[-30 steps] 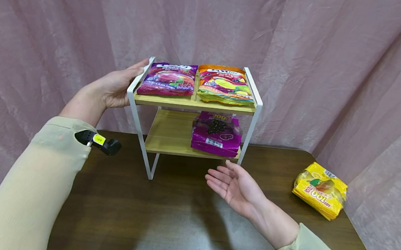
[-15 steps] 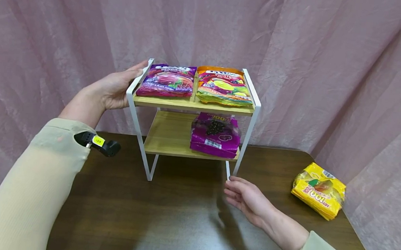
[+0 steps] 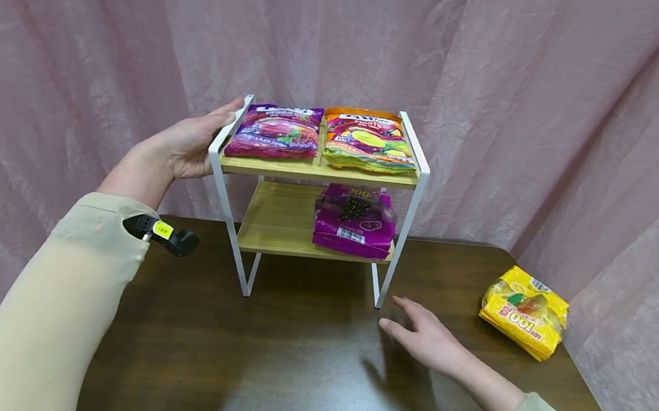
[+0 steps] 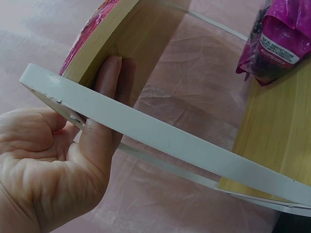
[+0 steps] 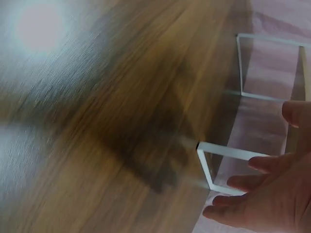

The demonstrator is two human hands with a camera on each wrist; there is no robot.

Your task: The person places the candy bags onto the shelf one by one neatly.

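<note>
My left hand (image 3: 195, 143) grips the upper left side of a small two-tier shelf (image 3: 276, 217) with white metal legs and pale wood boards. In the left wrist view, fingers (image 4: 108, 77) reach past the white side frame (image 4: 146, 126) and lie against the underside of the top board. Two candy bags lie on the top tier: a purple berries bag (image 3: 277, 130) at left and an orange-red fruits bag (image 3: 369, 141) at right. A purple candy bag (image 3: 354, 223) sits on the lower tier's right half. My right hand (image 3: 429, 339), holding nothing, hovers by the shelf's front right foot, fingers extended.
On the right of the dark wooden table (image 3: 293, 370) lies a yellow candy bag (image 3: 526, 312), near the table's right edge. A pink curtain (image 3: 488, 115) hangs close behind the shelf and along the right side.
My right hand has moved right and down, away from below the lower tier, and turned from palm up to palm down. The left hand and the bags stay put.
</note>
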